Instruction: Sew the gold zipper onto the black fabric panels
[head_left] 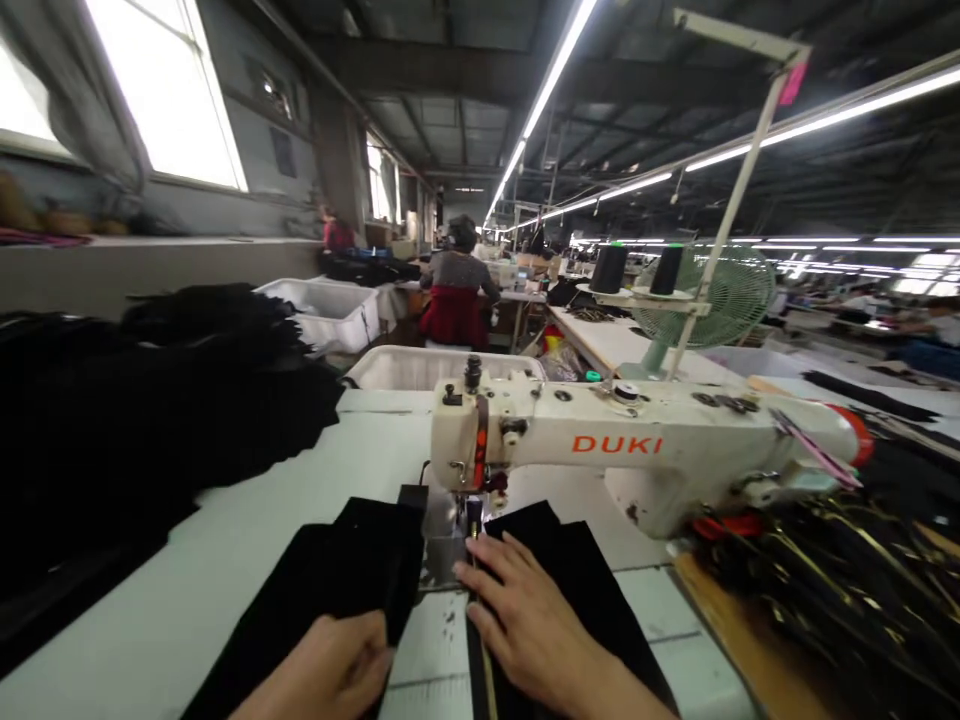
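Note:
A white sewing machine (pixel 645 450) marked DUKI stands on the pale table (pixel 247 540), its needle area (pixel 471 505) just ahead of my hands. My right hand (pixel 525 615) lies flat, fingers stretched out, on a black fabric piece (pixel 585 580) right of the needle. My left hand (pixel 330 670) rests with curled fingers on another black fabric piece (pixel 345 580) left of the needle plate.
A big heap of black fabric (pixel 150 400) covers the table's left side. White bins (pixel 330 310) stand beyond it. A green fan (pixel 712 295) and thread cones (pixel 609 268) rise behind the machine. Dark zippers or trims (pixel 832 590) pile at right. A seated person (pixel 459 285) works further ahead.

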